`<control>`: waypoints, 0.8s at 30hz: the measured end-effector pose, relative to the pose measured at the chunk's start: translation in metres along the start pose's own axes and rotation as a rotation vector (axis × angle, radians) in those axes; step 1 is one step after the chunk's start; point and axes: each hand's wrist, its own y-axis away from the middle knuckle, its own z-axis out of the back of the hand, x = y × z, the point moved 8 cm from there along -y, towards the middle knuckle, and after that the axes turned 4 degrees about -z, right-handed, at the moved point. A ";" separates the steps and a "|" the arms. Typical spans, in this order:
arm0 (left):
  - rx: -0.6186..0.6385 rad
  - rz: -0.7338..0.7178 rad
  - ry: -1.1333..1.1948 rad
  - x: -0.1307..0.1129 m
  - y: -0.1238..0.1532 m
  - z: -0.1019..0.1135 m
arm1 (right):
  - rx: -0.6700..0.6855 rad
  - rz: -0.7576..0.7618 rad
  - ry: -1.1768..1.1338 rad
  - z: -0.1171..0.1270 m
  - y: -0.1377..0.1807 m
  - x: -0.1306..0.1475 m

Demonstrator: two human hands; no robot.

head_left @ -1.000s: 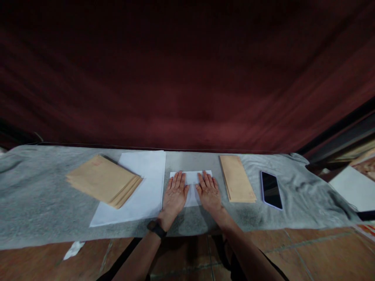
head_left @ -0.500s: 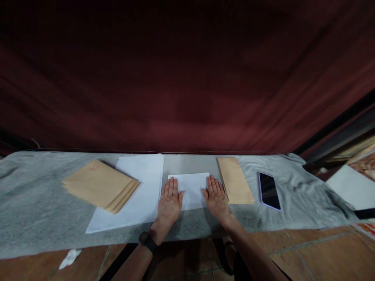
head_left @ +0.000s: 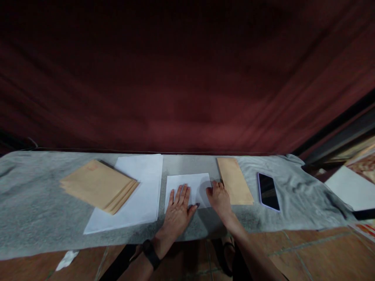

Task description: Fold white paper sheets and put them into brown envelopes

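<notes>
A small rectangle of white paper (head_left: 191, 181), seemingly a folded sheet, lies on the grey cloth in front of me. My left hand (head_left: 178, 208) rests flat on its left part, fingers spread and thumb pointing right. At the paper's right edge is my right hand (head_left: 219, 198), its fingers curled in and the thumb against that edge. Left of my hands, a stack of brown envelopes (head_left: 99, 183) lies on larger white sheets of paper (head_left: 146, 187). Close beyond the right hand is another brown envelope (head_left: 236, 181), perhaps more than one.
A phone (head_left: 268, 191) in a purple case lies face up on the right. The grey cloth (head_left: 32, 203) covers the narrow table. Dark red fabric (head_left: 187, 97) hangs behind its far edge. A white scrap (head_left: 67, 260) lies on the tiled floor.
My left hand has slid right across the paper, towards its middle. My right hand has gone from lying flat to curled at the paper's right edge.
</notes>
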 end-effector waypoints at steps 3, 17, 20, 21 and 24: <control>0.003 0.008 0.022 0.002 0.000 0.000 | 0.083 -0.040 -0.112 -0.006 -0.003 -0.006; -0.253 0.241 0.477 0.048 -0.018 0.040 | -0.406 -0.006 -1.012 0.093 -0.020 -0.019; -0.360 0.385 0.666 0.078 -0.019 0.049 | -0.445 0.288 -0.828 0.111 -0.008 0.004; -0.394 0.449 0.725 0.091 -0.017 0.051 | -0.393 0.417 -0.754 0.107 -0.002 0.016; -0.496 0.626 0.862 0.124 -0.010 0.056 | -0.211 0.711 -0.508 0.073 0.023 0.048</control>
